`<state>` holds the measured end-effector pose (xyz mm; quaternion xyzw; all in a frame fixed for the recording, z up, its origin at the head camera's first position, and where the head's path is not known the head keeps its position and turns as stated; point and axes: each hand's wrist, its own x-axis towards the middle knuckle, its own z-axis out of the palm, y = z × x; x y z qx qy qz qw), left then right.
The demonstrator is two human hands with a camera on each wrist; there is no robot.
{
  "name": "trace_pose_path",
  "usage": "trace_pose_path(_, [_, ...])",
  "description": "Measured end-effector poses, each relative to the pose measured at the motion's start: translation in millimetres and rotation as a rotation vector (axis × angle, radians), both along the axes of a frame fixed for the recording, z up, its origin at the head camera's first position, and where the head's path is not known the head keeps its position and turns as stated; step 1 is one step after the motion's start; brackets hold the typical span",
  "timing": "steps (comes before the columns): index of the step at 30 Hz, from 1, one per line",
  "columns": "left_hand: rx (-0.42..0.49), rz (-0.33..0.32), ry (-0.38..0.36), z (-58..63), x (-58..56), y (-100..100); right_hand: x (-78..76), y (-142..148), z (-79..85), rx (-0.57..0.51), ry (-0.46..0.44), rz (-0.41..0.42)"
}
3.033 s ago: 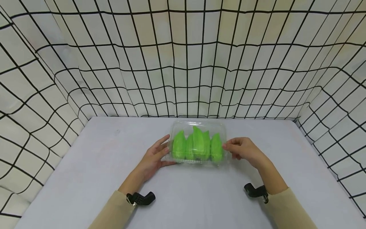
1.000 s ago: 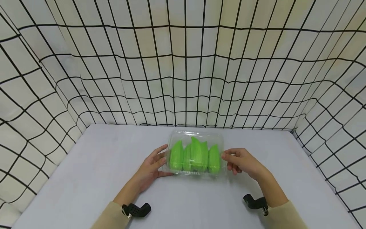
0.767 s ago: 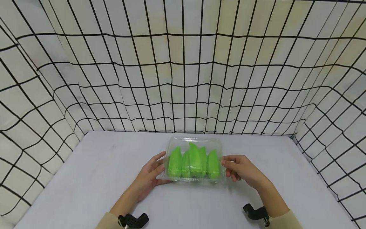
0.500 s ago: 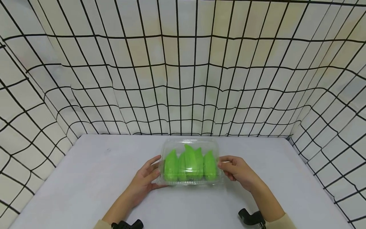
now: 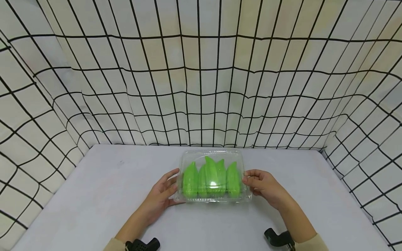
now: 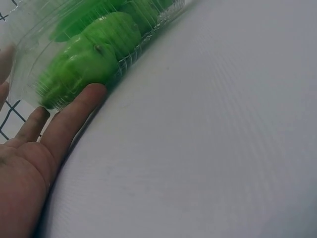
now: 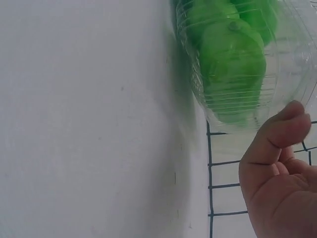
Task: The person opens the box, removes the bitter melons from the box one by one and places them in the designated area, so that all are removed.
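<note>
A clear plastic clamshell container (image 5: pixel 211 155) sits low over the white table, its lid down. Inside stand several bright green, ridged, pointed fruit-like pieces (image 5: pixel 190 181), side by side. My left hand (image 5: pixel 157 200) holds the container's left end with spread fingers; in the left wrist view one long finger (image 6: pixel 74 111) reaches along its lower edge. At the right end, my right hand (image 5: pixel 265 186) pinches the rim between thumb and forefinger, its other fingers bent under. The right wrist view shows this bent thumb and finger (image 7: pixel 282 131) at the container's corner.
The white table (image 5: pixel 207 230) extends around the container. Behind it and at both sides rises a white wall covered with black netting (image 5: pixel 201 87). A black wrist camera (image 5: pixel 277 238) sits at my right cuff and another (image 5: pixel 144 245) at my left.
Between three seconds ago and now the whole scene has shifted down in the head view. The container's front rim reaches slightly farther right than half a second ago; both hands stay at its ends.
</note>
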<state>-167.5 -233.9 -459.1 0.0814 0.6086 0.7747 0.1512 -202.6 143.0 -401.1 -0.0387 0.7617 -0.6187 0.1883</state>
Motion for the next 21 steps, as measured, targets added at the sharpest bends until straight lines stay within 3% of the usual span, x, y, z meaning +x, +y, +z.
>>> trace_pose_path(21, [-0.037, -0.004, 0.012, 4.0, 4.7, 0.1, 8.5, -7.7, 12.1, 0.083, 0.043, -0.007])
